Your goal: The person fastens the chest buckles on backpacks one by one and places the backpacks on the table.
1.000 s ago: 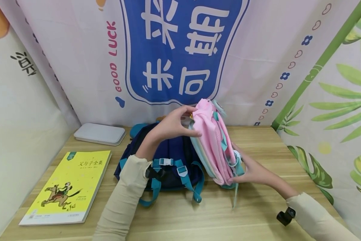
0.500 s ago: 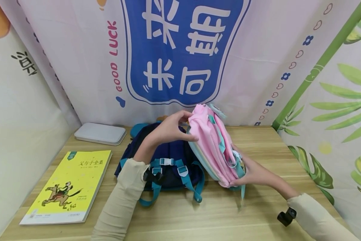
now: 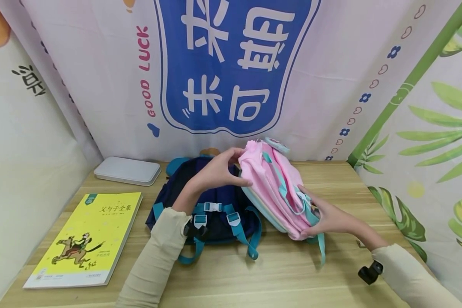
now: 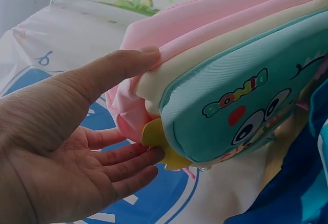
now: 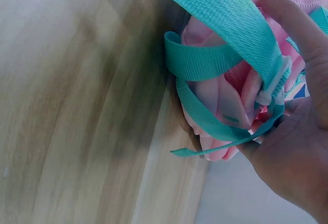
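Observation:
A pink backpack (image 3: 271,188) with teal straps leans to the left on the table, held between both hands. My left hand (image 3: 217,171) holds its upper end. In the left wrist view, the thumb lies on the pink side and the fingers reach under, by a yellow piece (image 4: 160,141) near the teal front panel (image 4: 215,126) with its cartoon face. My right hand (image 3: 331,216) grips the lower right side; in the right wrist view teal webbing (image 5: 220,24) hangs in front of the bag. Beside the pink one lies a navy backpack (image 3: 225,196), partly behind my left hand.
At left on the wooden table (image 3: 231,282) lies a yellow book (image 3: 96,226). Behind it is a flat grey-white case (image 3: 127,170). A printed curtain (image 3: 311,102) hangs close behind the bags.
The pink backpack's upper end has come down and a little left, so it tilts more. My left hand has lowered with it, while my right hand has shifted slightly right.

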Demonstrator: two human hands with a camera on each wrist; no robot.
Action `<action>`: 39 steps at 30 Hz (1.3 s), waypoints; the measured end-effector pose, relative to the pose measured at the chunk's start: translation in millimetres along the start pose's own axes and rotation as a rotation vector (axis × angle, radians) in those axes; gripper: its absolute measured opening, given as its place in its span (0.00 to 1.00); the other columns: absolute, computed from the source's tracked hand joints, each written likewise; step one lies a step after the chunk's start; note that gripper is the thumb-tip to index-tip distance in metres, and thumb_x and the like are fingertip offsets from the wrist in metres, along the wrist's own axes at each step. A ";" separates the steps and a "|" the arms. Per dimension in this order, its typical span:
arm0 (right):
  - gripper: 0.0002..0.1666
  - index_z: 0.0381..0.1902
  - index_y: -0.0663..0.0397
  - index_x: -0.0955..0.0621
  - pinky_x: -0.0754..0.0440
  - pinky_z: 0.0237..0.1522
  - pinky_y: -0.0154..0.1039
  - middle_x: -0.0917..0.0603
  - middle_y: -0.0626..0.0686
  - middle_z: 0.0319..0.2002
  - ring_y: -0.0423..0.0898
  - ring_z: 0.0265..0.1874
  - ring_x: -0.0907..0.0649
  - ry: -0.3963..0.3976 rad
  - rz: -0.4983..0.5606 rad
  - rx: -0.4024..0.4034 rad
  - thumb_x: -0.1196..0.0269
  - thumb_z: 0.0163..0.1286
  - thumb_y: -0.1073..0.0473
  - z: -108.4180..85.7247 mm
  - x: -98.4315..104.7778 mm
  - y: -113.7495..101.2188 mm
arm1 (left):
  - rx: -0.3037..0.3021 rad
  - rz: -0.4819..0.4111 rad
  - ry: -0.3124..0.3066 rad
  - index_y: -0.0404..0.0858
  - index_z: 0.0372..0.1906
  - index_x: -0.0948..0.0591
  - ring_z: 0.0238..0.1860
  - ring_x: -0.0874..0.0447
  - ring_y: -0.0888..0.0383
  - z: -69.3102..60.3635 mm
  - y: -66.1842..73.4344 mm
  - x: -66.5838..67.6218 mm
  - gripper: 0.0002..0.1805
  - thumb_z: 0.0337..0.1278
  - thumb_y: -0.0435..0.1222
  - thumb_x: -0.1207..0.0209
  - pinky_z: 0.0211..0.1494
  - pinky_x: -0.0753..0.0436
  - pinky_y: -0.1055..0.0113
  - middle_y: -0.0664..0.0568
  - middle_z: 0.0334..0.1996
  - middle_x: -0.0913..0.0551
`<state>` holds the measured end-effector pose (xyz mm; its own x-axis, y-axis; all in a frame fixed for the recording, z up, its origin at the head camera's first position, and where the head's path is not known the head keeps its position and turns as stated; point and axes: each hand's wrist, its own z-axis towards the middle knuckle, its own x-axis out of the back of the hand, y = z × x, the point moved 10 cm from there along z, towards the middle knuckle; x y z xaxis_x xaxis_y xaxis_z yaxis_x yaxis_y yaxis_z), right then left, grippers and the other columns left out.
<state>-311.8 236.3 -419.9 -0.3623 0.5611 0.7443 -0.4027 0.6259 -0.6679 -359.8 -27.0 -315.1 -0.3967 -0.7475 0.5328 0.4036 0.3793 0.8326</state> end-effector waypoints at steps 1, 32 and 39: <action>0.79 0.83 0.54 0.58 0.34 0.69 0.68 0.47 0.70 0.79 0.67 0.74 0.37 -0.001 0.001 -0.005 0.17 0.48 0.48 0.0 -0.2 0.6 | 0.002 -0.002 -0.001 0.41 0.73 0.34 0.62 0.26 0.46 0.0 -1.4 -1.0 0.45 0.52 0.41 0.24 0.68 0.23 0.48 0.46 0.63 0.25; 0.75 0.81 0.59 0.50 0.45 0.68 0.78 0.57 0.73 0.80 0.79 0.75 0.51 -0.049 -0.124 -0.072 0.17 0.47 0.46 -20.0 25.1 24.7 | 0.106 0.039 -0.052 0.34 0.75 0.37 0.61 0.22 0.48 -0.8 -43.6 -49.9 0.49 0.51 0.42 0.24 0.68 0.21 0.55 0.41 0.63 0.23; 0.76 0.81 0.62 0.48 0.41 0.65 0.79 0.54 0.76 0.78 0.80 0.72 0.46 -0.044 -0.150 -0.084 0.16 0.44 0.47 -24.6 33.7 27.9 | 0.143 0.037 -0.046 0.33 0.75 0.38 0.60 0.21 0.48 -0.8 -54.6 -65.9 0.50 0.50 0.42 0.24 0.65 0.20 0.56 0.41 0.62 0.22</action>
<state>-314.6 286.0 -413.3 -0.3408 0.4351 0.8334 -0.3837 0.7449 -0.5458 -355.0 1.1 -395.8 -0.4227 -0.7067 0.5674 0.2981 0.4828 0.8234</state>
